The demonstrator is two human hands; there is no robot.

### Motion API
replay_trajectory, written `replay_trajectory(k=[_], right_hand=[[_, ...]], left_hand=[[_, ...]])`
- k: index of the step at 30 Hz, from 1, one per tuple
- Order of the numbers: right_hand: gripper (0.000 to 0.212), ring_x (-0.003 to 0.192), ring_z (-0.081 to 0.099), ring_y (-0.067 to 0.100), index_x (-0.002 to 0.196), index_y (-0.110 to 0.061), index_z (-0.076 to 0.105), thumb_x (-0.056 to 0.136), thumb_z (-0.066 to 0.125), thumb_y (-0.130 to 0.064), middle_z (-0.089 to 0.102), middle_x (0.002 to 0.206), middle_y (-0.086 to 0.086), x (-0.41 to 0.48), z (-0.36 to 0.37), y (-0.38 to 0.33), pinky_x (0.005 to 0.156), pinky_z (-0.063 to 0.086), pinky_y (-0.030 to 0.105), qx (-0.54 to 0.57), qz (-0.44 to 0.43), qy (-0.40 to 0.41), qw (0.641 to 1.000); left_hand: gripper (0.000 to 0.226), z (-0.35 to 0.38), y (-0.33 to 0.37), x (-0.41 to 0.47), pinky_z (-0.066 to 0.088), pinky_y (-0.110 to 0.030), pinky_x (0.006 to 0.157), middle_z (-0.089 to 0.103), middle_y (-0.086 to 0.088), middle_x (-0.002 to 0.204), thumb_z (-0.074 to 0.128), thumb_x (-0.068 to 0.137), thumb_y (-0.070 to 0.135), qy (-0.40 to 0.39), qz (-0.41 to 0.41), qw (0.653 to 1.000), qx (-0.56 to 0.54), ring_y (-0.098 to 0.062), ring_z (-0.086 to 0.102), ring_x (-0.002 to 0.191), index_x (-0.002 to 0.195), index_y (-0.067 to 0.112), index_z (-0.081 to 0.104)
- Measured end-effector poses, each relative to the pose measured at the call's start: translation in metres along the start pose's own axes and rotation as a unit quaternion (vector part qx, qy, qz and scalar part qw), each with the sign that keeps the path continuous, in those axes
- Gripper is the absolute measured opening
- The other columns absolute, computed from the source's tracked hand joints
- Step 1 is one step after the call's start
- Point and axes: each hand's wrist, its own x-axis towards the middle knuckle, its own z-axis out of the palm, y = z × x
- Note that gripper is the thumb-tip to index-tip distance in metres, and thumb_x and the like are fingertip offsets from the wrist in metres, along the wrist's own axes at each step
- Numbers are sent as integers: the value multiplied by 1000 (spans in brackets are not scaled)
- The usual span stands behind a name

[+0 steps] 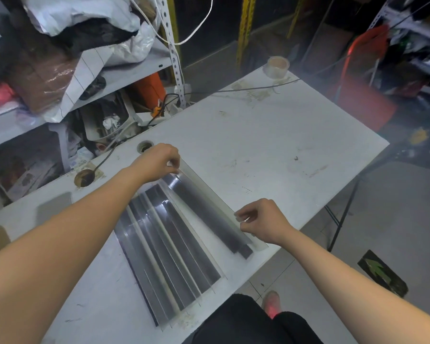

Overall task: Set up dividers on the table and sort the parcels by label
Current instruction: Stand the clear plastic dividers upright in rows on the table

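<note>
Both hands work one divider [209, 209]: left hand [159, 160] pinches its far end, right hand [261, 219] its near end, beside the stack [159, 256] on the table [258, 135]. Best lifted level, ends together, clear of the others.

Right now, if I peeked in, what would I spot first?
A fan of shiny dark dividers lying on the white table, right in front. The left hand pinches the far end of the rightmost divider and the right hand pinches its near end. A tape roll sits at the table's far corner.
</note>
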Motion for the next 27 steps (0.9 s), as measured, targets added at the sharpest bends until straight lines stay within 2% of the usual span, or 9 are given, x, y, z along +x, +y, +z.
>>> replay_trajectory(k=[5,8,10,14,17,19,22,25,27], right_hand=[[26,55,58,-4,96,-11,78,78,64,1,75,91,-1,-4,-33,16,53,41,6,2,0,7,1000],[22,66,62,19,92,-3,77,75,63,2,75,92,10,-5,-56,33,60,48,23,-20,-11,26,999],[21,75,62,30,91,0,75,75,62,1,73,94,14,-4,-73,46,62,46,24,-28,-21,34,999],[17,78,66,26,89,-2,74,76,64,0,74,94,10,-4,-115,71,72,56,25,-45,-27,31,998],[25,66,61,2,97,-17,78,80,65,-4,71,89,-9,-5,-145,89,62,42,8,-58,-36,23,997],[26,64,59,1,98,-18,79,81,64,-5,68,83,-13,-4,-162,101,58,36,6,-64,-48,24,996],[28,68,64,3,97,-24,80,82,63,-8,72,84,-15,-2,-186,115,60,38,7,-59,-59,32,996],[44,64,61,7,65,-46,69,80,63,-5,63,63,-22,0,-207,124,60,40,11,-52,-77,48,995],[47,61,58,4,59,-46,64,81,63,-5,58,57,-24,5,-217,130,59,37,11,-51,-80,51,994]], left_hand=[[11,-10,23,26,43,-29,75,62,4,86,79,82,15,28,-10,1000,-4,-18,57,87,80,15,68],[14,-16,44,45,49,-34,77,62,3,85,81,80,17,27,-13,999,-16,-18,57,85,78,17,67],[14,-19,60,59,50,-34,78,62,3,85,81,80,16,30,-16,999,-20,-19,58,85,79,18,67],[13,-23,97,92,51,-33,77,64,0,86,81,79,15,52,-28,998,-27,-19,59,84,79,17,69],[11,-26,122,118,48,-30,76,65,-2,86,81,79,12,63,-40,997,-19,-20,59,84,78,14,70],[15,-29,136,134,47,-28,75,64,-1,85,81,79,14,70,-51,996,-23,-20,59,83,76,19,67],[17,-33,151,155,44,-24,72,63,0,85,81,79,14,78,-52,996,-10,-20,60,82,76,20,65],[12,-37,162,172,42,-20,70,62,-1,88,79,82,14,87,-60,994,6,-19,58,84,80,17,67],[10,-40,166,185,45,-24,73,63,-2,88,79,81,15,94,-63,993,15,-20,59,84,82,14,69]])
